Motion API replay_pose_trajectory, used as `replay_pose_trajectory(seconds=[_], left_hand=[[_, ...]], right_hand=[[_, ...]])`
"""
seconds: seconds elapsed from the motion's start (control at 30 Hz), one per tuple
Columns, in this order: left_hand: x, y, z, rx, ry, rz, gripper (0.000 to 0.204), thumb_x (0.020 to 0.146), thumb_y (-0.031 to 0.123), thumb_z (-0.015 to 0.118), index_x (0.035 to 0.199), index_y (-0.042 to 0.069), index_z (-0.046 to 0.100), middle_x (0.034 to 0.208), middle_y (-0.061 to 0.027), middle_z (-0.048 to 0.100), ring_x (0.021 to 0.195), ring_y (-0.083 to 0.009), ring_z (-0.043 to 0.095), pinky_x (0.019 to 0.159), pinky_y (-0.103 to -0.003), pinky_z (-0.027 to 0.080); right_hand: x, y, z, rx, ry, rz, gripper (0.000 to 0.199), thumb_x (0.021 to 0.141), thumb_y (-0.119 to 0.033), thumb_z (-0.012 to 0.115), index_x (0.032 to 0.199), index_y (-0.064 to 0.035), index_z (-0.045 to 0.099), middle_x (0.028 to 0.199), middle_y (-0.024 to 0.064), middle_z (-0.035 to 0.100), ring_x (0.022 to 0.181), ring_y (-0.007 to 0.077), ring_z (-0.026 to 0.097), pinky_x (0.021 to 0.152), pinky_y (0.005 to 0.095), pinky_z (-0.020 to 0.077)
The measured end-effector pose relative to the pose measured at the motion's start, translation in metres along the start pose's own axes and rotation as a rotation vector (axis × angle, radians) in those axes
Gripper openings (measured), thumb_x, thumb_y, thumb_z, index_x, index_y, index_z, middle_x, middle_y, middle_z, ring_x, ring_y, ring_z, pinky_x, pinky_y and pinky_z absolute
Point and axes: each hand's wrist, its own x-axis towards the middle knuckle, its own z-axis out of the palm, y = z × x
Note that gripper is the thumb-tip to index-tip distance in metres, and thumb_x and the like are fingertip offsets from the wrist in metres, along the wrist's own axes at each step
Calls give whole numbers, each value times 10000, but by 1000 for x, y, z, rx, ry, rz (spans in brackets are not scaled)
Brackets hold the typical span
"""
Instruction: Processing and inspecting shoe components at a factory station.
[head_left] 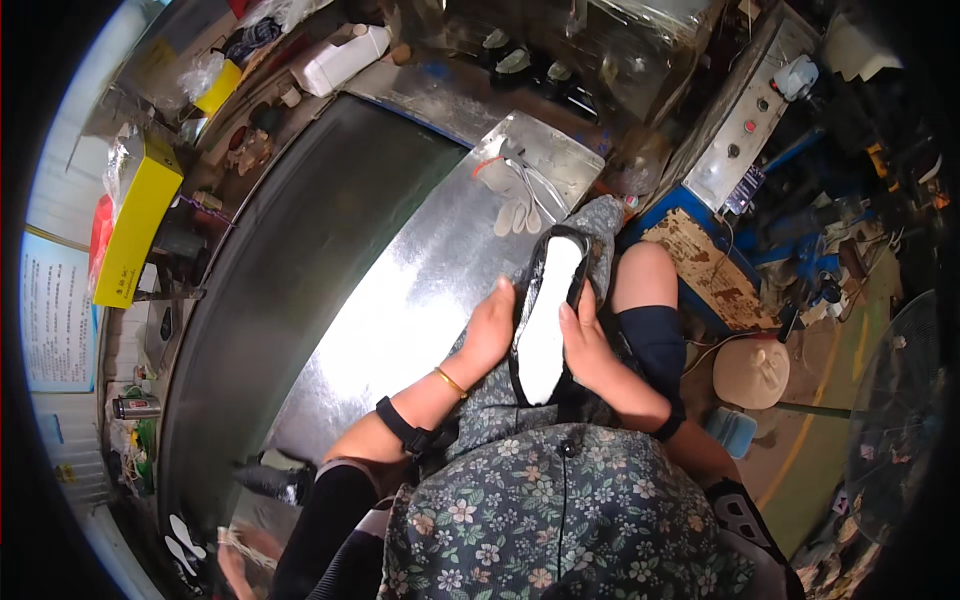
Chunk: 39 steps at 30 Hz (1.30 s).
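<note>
A black shoe [520, 385] rests over my lap, its long white sole-shaped face [548, 325] turned up toward me. Against its left edge is my left hand [488, 328], thumb raised and the other fingers hidden behind the shoe. My right hand [590, 345] grips the right edge, with the thumb on the white face and fingers along the side. Just beyond the shoe, a pale work glove [515, 195] with a red cuff edge lies on the shiny metal table [375, 300].
A dark conveyor belt [300, 230] curves along the left, with another black shoe [278, 476] at its near end. Another person's hand [235, 565] shows at lower left. A control panel [745, 125] stands at right, above a white jug [750, 372] and near a fan guard [895, 420].
</note>
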Motion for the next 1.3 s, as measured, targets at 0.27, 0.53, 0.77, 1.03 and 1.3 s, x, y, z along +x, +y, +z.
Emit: replay_pose_trajectory(seconds=[0.27,0.53,0.77,1.03,1.3], left_hand=[[86,64,11,-199,-271,165,589,1031,472,359,1082,-26,669,1008,-160,699,863,-235,636,806,-363,489],[83,46,2,-356,-254,-161,432,996,347,438,1037,-17,666,910,-116,707,793,-194,665,763,-314,521],[60,31,-40,-1168,230,-432,339,958,268,396,909,31,634,826,-136,688,723,-286,654,744,-452,551],[14,53,-2,-454,-117,184,439,947,282,605,1296,19,573,1294,-118,604,1161,-267,578,1008,-374,426],[-28,11,24,988,-142,961,532,790,269,684,1265,46,593,1425,-303,408,1304,-490,401,1092,-535,324]], right_hand=[[104,-40,-46,163,57,286,608,993,-530,442,1161,25,624,924,70,649,776,196,585,697,352,464],[116,-38,-5,-566,370,-401,240,985,-225,489,1008,-5,583,909,190,664,868,386,646,774,438,506],[3,-68,5,-425,-284,-276,778,742,-302,810,1398,-83,453,1322,230,448,1202,389,511,984,454,456],[-10,-62,-134,343,-121,-87,791,757,37,750,1467,-9,403,1360,85,518,1196,157,520,1044,303,397],[-13,-109,-400,-839,920,-441,686,679,-44,768,1337,-80,575,1354,224,556,1313,352,492,1095,383,378]])
